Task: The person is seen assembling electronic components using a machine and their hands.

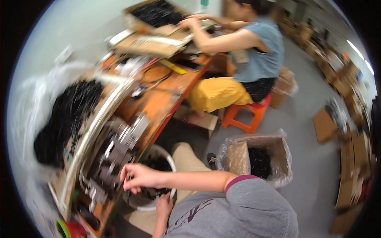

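My right hand (137, 178) is raised beside the metal fixture (119, 144) on the bench, its fingers pinched together. A thin dark piece seems to show under them, too blurred to name. My left hand (164, 204) is lower, over the near rim of a white bucket (171, 158) that holds dark pieces. Its fingers look drawn together; what they hold, if anything, cannot be made out. The bucket stands between my knees, against the bench edge.
A heap of thin black pieces (69, 119) lies on a plastic-lined tray behind the fixture. Further along the orange bench (158, 99), a co-worker (262, 47) sits on an orange stool (248, 119), hands at a cardboard box. A plastic-lined carton (238, 156) stands behind me; more cartons line the right side.
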The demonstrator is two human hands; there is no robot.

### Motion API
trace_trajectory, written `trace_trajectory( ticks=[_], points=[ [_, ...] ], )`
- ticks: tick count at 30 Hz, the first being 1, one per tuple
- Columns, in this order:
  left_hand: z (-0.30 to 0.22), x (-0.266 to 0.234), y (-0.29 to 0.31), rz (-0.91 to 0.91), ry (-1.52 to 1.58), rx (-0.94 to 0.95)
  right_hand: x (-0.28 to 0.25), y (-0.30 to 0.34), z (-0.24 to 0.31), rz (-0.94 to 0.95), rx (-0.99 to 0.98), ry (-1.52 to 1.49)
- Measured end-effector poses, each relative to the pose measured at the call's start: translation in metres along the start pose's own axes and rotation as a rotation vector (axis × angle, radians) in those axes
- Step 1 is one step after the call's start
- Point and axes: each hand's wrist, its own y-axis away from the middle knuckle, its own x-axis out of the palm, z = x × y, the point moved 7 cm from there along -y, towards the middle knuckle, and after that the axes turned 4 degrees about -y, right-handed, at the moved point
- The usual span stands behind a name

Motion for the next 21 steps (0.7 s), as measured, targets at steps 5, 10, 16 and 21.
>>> trace_trajectory(
  ticks=[5, 10, 16, 21],
  points=[
    [-0.014, -0.013, 0.019, -0.097, 0.300, -0.133, -0.015, -0.002, -0.011, -0.074, 0.106, -0.026],
    [-0.031, -0.152, 0.037, -0.516, 1.000, -0.167, -0.024, -0.010, 0.003, -0.120, 0.111, -0.012],
    [-0.040, -0.232, 0.044, -0.776, 0.922, 0.119, -0.018, -0.017, 0.005, -0.071, 0.233, -0.131],
    [-0.029, -0.256, 0.042, -0.856, 0.848, 0.084, -0.007, -0.027, -0.002, 0.009, 0.326, -0.099]
  ],
)
